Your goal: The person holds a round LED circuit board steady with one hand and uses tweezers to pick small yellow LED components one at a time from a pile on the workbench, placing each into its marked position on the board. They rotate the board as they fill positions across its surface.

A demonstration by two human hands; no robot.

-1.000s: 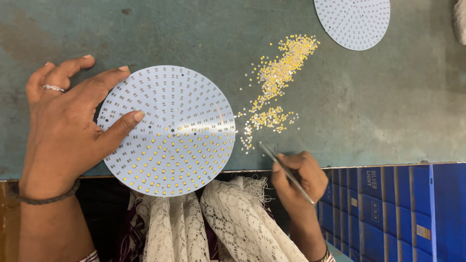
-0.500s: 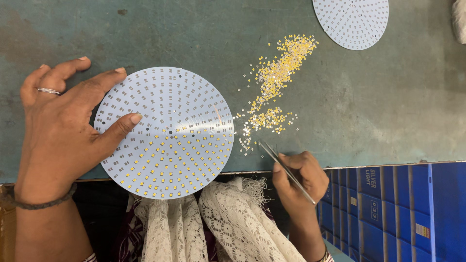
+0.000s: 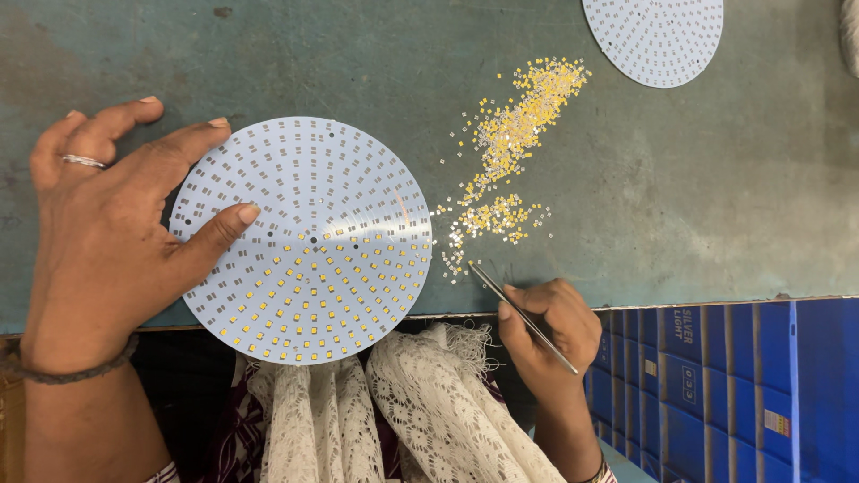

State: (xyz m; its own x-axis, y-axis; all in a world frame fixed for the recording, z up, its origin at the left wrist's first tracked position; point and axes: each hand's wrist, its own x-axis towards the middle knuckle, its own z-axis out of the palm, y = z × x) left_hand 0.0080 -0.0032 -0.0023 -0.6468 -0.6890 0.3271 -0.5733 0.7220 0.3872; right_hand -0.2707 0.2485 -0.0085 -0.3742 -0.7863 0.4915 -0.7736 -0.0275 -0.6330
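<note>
Little has shifted since the earlier frames: the left hand (image 3: 107, 241) has slid slightly along the rim of the round white board (image 3: 302, 240), fingers now a bit more spread, and the tweezers (image 3: 522, 316) stay angled at the same spot. Left hand lies open and flat, thumb and forefinger pressing the board's left edge; a ring on one finger, a dark band at the wrist. Board rests on the worn green table (image 3: 698, 206), its near edge overhanging; lower half filled with small yellow chips, upper half bare pads. Right hand (image 3: 548, 333) is closed around the tweezers, tips pointing at the scatter of loose yellow chips (image 3: 510, 161) just right of the board. Second round board (image 3: 653, 38) sits well apart, top right. Blue boxes (image 3: 734, 385) below the table edge; white lace cloth (image 3: 420, 411) on the lap.
</note>
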